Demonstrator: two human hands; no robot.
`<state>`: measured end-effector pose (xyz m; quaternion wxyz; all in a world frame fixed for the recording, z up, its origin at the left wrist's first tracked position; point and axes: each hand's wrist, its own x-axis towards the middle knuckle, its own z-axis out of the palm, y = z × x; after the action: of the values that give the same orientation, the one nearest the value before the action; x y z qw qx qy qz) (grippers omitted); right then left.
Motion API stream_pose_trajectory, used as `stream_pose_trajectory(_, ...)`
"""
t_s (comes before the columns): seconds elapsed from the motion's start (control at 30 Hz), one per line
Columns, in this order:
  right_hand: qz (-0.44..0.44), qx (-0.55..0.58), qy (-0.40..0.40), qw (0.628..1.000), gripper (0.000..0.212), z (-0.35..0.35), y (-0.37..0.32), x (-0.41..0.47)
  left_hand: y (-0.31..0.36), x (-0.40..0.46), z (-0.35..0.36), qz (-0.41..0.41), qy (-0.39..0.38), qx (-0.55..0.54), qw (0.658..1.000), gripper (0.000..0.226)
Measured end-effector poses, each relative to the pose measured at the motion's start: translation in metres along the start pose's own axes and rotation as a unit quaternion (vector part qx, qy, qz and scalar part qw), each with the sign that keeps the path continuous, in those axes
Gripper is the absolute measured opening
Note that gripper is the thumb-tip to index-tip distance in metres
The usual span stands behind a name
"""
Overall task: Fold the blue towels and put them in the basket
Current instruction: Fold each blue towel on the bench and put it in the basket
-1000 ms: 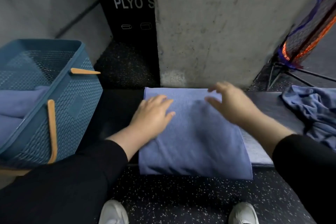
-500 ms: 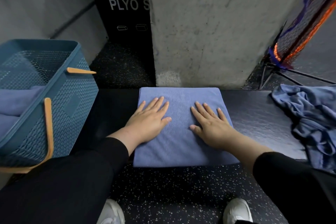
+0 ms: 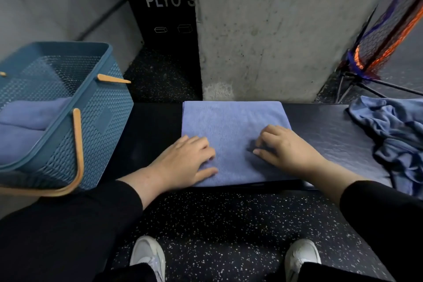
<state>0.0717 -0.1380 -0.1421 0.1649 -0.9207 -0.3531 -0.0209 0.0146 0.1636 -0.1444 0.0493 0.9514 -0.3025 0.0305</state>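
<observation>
A folded blue towel (image 3: 231,121) lies flat on the black bench (image 3: 325,130) in front of me. My left hand (image 3: 185,160) rests on the towel's near left part, fingers curled down onto the cloth. My right hand (image 3: 283,149) sits on its near right part, fingers bent, fingertips pressing the fabric. Neither hand lifts the towel. The blue mesh basket (image 3: 98,121) with tan handles stands on the bench at the left and holds folded blue towels (image 3: 27,121). A crumpled pile of blue towels (image 3: 393,130) lies at the right end of the bench.
A concrete pillar (image 3: 274,30) rises right behind the bench. A black box marked PLYO (image 3: 164,18) stands behind at the left. A net with orange trim (image 3: 384,36) leans at the far right. My white shoes (image 3: 148,258) stand on speckled floor.
Both hands slid back toward me across the folded towel, from spread flat to fingers curled near its front edge. Earlier the right side of the towel was folded over.
</observation>
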Motion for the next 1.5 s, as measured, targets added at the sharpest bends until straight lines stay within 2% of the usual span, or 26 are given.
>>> stream_pose_trajectory(0.1, -0.022, -0.009, -0.037, 0.999, 0.031, -0.012, 0.003, -0.03, -0.005, -0.026, -0.002, 0.023, -0.039, -0.014, 0.999, 0.042)
stream_pose_trajectory(0.23, -0.005, -0.034, -0.08, 0.996, 0.035, -0.02, 0.014, -0.069, -0.01, -0.051, -0.003, 0.014, -0.055, -0.014, 0.998, 0.054)
stream_pose_trajectory(0.4, 0.041, -0.031, -0.051, 0.997, 0.039, -0.025, 0.019, -0.081, -0.004, -0.06, -0.006, -0.017, -0.035, -0.006, 0.999, 0.038)
stream_pose_trajectory(0.47, 0.052, -0.039, -0.044, 0.997, 0.033, -0.025, 0.015, -0.083, -0.001, -0.061, -0.007, -0.029, -0.051, -0.001, 0.998, 0.041)
stream_pose_trajectory(0.57, 0.077, -0.027, -0.018, 0.997, 0.02, -0.025, 0.011, -0.083, 0.004, -0.065, -0.005, -0.034, -0.032, 0.012, 0.999, 0.041)
stream_pose_trajectory(0.7, 0.146, 0.018, -0.004, 0.989, 0.018, -0.033, 0.007, -0.082, 0.006, -0.061, -0.008, -0.096, -0.019, -0.014, 0.995, 0.037)
stream_pose_trajectory(0.77, 0.174, 0.039, -0.011, 0.984, 0.01, -0.038, 0.004, -0.081, 0.009, -0.058, -0.016, -0.177, -0.006, -0.097, 0.979, 0.027)
stream_pose_trajectory(0.83, 0.209, 0.072, -0.013, 0.975, 0.007, -0.043, 0.001, -0.081, 0.01, -0.057, -0.023, -0.248, 0.003, -0.197, 0.949, 0.018)
stream_pose_trajectory(0.97, 0.251, 0.149, 0.011, 0.956, 0.013, -0.05, 0.0, -0.078, 0.009, -0.058, -0.033, -0.3, 0.042, -0.315, 0.9, 0.02)
stream_pose_trajectory(1.07, 0.253, 0.184, 0.041, 0.949, 0.014, -0.058, -0.004, -0.076, 0.008, -0.057, -0.038, -0.324, 0.066, -0.365, 0.87, 0.021)
stream_pose_trajectory(1.27, 0.248, 0.303, 0.04, 0.919, 0.012, -0.085, -0.016, -0.074, 0.012, -0.058, -0.059, -0.329, 0.094, -0.435, 0.833, 0.018)
stream_pose_trajectory(1.37, 0.256, 0.388, 0.034, 0.884, 0.011, -0.095, -0.024, -0.077, 0.009, -0.06, -0.068, -0.325, 0.107, -0.459, 0.82, 0.024)
stream_pose_trajectory(1.5, 0.269, 0.428, -0.007, 0.863, 0.012, -0.096, -0.024, -0.079, 0.008, -0.063, -0.073, -0.326, 0.055, -0.512, 0.793, 0.027)
